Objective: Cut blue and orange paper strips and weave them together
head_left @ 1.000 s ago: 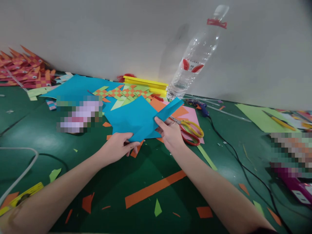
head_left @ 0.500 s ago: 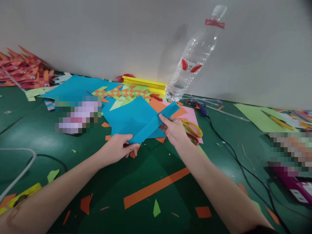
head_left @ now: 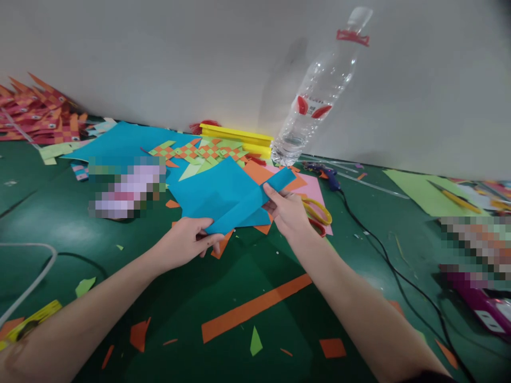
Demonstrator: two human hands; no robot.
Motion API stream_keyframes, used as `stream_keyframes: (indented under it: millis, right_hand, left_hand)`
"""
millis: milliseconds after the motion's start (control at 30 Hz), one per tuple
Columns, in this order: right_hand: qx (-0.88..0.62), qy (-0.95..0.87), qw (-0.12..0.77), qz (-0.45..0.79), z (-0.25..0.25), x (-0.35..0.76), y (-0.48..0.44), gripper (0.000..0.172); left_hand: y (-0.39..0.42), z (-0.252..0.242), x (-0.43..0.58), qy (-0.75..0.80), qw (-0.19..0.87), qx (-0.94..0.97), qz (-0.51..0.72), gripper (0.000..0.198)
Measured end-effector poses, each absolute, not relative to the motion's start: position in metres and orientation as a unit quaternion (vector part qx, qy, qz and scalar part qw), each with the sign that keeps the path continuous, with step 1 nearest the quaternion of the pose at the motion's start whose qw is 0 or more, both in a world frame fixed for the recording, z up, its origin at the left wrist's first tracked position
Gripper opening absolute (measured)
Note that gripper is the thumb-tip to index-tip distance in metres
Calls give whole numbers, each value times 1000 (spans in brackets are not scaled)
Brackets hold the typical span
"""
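Observation:
A blue paper sheet [head_left: 215, 194] lies lifted just above the green table, with a strip along its near edge folded over. My left hand [head_left: 189, 239] pinches the sheet's lower left corner. My right hand [head_left: 289, 213] pinches the folded strip near its right end. Under my right hand lie scissors [head_left: 319, 213] with yellow and red handles on a pink sheet [head_left: 315, 189]. Behind the blue sheet lies a woven orange-and-green paper piece [head_left: 199, 151].
A clear plastic bottle [head_left: 319, 90] stands at the wall beside a yellow box [head_left: 237, 138]. Paper scraps and an orange strip [head_left: 255, 308] litter the green table [head_left: 59, 213]. A black cable [head_left: 383, 255] runs right. Woven red paper pieces [head_left: 35, 114] pile at far left.
My right hand has slid a little along the folded strip toward the left and lowered it. The sheet has tipped slightly; my left hand has stayed at its corner.

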State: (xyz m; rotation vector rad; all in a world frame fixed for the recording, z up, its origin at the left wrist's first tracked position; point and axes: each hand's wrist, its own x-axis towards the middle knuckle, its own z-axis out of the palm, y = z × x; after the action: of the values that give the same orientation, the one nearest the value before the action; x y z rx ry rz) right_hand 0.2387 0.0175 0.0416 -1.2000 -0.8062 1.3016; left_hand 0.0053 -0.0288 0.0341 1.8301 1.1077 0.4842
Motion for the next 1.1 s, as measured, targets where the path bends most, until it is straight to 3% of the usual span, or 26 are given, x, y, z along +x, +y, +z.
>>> stream_keyframes:
  millis: [367,567,700,1000,1100]
  right_hand:
    - [-501,-356,593,520,37,256,28,31]
    - [-543,-534,522,383,53,269,23,40]
    - [-556,-550,551,291,56,272,23,47]
    - [-547,-454,657,252,63,289,31,49]
    - [-510,-522,603,323,61,261,10,44]
  left_hand:
    - [-30,42,7,446,473,737,183,41]
    - [-26,40,0,442,497,724,183,33]
    - [-24,39,0,446,517,707,187,27]
    - [-26,43,2,463,502,693,232,30]
    - [-26,43,4,473,499,668,285,31]
